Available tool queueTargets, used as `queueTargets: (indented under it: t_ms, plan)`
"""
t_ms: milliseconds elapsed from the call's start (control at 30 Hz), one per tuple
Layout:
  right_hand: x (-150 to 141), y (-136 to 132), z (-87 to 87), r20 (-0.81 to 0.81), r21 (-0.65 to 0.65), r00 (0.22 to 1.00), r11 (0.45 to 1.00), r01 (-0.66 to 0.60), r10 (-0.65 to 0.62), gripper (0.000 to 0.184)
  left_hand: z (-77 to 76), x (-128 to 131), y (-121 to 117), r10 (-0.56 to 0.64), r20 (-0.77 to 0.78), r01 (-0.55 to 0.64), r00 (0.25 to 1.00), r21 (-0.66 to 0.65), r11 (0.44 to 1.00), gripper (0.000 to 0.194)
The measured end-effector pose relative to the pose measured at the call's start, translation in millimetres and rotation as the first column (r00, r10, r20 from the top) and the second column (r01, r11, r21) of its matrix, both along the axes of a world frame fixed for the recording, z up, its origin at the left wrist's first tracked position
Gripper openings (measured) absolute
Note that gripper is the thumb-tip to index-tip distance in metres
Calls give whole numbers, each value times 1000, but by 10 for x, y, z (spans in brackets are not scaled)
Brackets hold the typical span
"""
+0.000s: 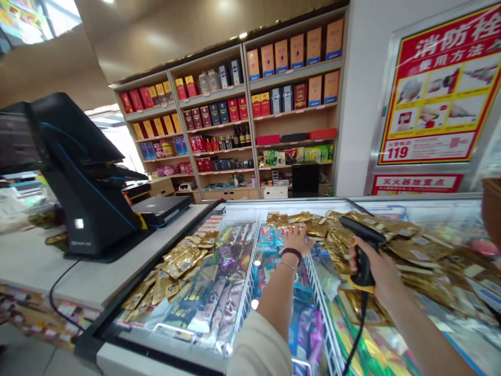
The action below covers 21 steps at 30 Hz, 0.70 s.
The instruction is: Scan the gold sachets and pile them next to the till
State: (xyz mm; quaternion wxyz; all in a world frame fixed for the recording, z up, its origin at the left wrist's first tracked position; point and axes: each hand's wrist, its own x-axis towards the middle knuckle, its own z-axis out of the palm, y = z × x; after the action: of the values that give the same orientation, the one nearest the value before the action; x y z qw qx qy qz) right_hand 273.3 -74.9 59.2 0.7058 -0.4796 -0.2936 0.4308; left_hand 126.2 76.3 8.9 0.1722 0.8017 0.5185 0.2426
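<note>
My left hand (297,242) reaches forward with its fingers spread, a dark beaded bracelet (293,253) on the wrist. Gold foil packets (303,219) lie at its fingertips; whether it touches them I cannot tell. Below the hand are blue ice-cream packets (267,237) between white wire dividers (248,274). My right hand (373,263) is wrapped round the grip of a black barcode scanner (364,232), its head tilted up to the left. The scanner's cable (358,334) hangs down over the goods. More gold packets (420,250) are heaped to the right of it.
The chest freezer (156,360) holds wrapped ice creams, with another gold pile (182,261) on its left side. A black checkout terminal (94,183) and a flat scale (162,208) stand on the left counter (117,269). Shelves (219,96) of boxed goods line the back wall.
</note>
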Motion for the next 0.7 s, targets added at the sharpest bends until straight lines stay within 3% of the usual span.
queueTargets:
  t_ms: [133,300,367,500,600,700]
  plan:
    - [22,28,-24,53,5,999,1000,8,-8,34,-46,-211,-119,-99,2,99,995,52,994,51]
    - [-41,32,-76,42,-11,999,1000,2,-1,32,-68,-674,-545,-253,-32,254,967,143,956,36]
    - [-60,29,-95,47,-11,999,1000,-6,6,32,-56,-828,-706,-267,-8,265,964,152,952,30]
    - [-83,29,-129,69,-18,998,1000,-6,7,32,-44,-971,-839,-41,122,31,992,88,996,30]
    - [-111,40,-161,86,-21,996,1000,-18,20,32,-34,-911,-754,180,223,-199,958,67,978,30]
    - [-146,53,-198,102,-21,994,999,-27,29,33,16,-767,-559,333,253,-338,908,-27,941,63]
